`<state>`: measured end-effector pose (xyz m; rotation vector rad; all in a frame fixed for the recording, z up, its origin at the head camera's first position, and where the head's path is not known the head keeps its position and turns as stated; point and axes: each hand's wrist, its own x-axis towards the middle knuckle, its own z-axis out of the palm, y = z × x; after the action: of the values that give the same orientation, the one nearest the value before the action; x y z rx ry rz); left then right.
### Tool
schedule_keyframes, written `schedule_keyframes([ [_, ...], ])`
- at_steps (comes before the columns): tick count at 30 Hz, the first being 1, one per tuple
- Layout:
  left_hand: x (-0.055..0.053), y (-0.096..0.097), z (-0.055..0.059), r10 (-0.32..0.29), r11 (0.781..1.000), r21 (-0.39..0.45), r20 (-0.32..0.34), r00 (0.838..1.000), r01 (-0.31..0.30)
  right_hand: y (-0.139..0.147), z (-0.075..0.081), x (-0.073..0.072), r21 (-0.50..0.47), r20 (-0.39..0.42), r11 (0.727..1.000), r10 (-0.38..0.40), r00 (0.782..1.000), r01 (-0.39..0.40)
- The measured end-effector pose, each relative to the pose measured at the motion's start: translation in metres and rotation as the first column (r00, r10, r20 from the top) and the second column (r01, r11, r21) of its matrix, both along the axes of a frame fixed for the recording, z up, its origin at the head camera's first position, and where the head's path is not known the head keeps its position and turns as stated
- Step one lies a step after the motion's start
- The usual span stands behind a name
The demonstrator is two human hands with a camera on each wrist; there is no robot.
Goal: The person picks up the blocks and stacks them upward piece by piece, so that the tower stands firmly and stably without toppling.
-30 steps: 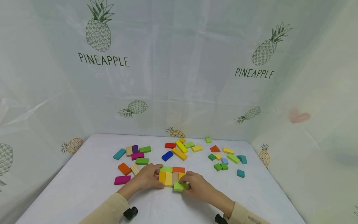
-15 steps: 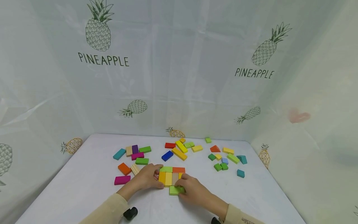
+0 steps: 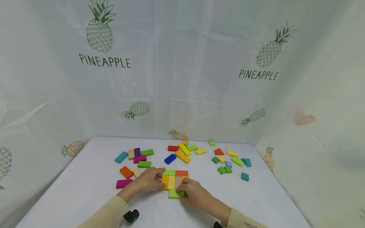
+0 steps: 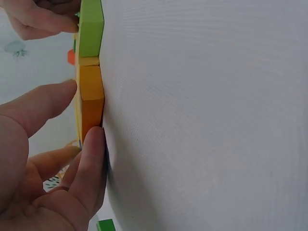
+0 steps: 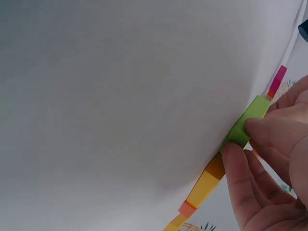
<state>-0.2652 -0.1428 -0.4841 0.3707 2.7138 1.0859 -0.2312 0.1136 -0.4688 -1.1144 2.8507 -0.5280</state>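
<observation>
My right hand pinches a light green block at its right end. The block lies along the near edge of a flat group of blocks. In the right wrist view, the thumb and fingers are against the green block. My left hand rests against the group's left side, fingers fairly straight, touching the orange-yellow block. The left wrist view shows a fingertip on that block. A pale yellow block, a tan block, a lime block and an orange-red block lie alongside; my right fingers partly cover another yellow one.
Loose blocks lie around on the white table: a magenta block and orange block at left, a blue block behind, a teal block at right. A pineapple-print curtain hangs behind.
My right hand has slid the light green block leftward along the near edge of the group, then only slightly further. My left hand has stayed in place.
</observation>
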Motion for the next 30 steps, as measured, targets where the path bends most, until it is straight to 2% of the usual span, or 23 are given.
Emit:
schedule_keyframes([
  [6, 0.000, -0.001, -0.002, -0.010, 1.000, -0.007, -0.017, 1.000, 0.010, -0.008, -0.001, -0.001, -0.024, -0.005, 1.000, 0.013, 1.000, -0.013],
  [16, 0.002, -0.003, 0.000, -0.014, 1.000, 0.019, -0.011, 1.000, 0.014, -0.020, -0.003, -0.002, -0.043, -0.020, 0.998, 0.033, 0.999, -0.034],
  [30, 0.003, -0.003, -0.002, -0.014, 1.000, 0.021, -0.017, 1.000, 0.014, -0.032, -0.002, -0.001, -0.052, -0.015, 0.998, 0.030, 0.999, -0.031],
])
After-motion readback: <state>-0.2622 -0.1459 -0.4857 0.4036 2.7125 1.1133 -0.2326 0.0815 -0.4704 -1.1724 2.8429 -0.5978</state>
